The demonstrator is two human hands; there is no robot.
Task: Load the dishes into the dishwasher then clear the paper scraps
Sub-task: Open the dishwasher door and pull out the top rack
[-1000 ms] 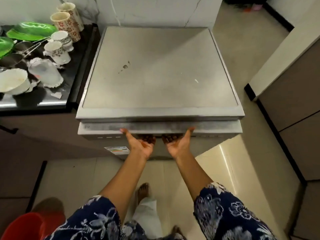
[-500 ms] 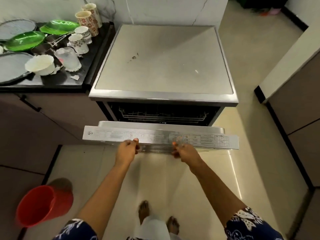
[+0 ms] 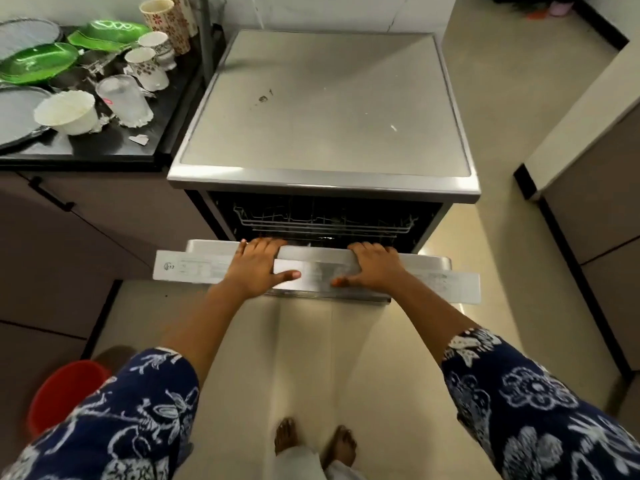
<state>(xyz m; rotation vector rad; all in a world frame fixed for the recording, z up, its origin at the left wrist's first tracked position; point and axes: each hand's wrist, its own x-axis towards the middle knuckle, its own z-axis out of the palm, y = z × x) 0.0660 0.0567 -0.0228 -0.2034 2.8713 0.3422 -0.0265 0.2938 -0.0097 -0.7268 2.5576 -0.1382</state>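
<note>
The steel dishwasher (image 3: 322, 109) stands in the middle with its door (image 3: 194, 266) tipped partly open. A wire rack (image 3: 322, 221) shows in the dark opening. My left hand (image 3: 258, 268) and my right hand (image 3: 372, 268) grip the door's top edge, fingers curled over the inner side, thumbs on the printed panel. On the black counter (image 3: 104, 150) to the left lie green plates (image 3: 38, 62), steel plates (image 3: 17, 116), a white bowl (image 3: 67, 112), a clear tumbler (image 3: 123, 100), patterned cups (image 3: 145, 64) and tall patterned tumblers (image 3: 166, 19). Paper scraps (image 3: 138, 139) lie near the counter's front.
A red bucket (image 3: 65, 393) stands on the tiled floor at the lower left, beside my left sleeve. Brown cabinet fronts (image 3: 86, 216) run under the counter. Another cabinet block (image 3: 588, 202) stands to the right of the dishwasher. My bare feet are just behind the door.
The door went from closed to tipped partly open. My hands moved from under its handle to gripping its top edge, and the rack came into sight.
</note>
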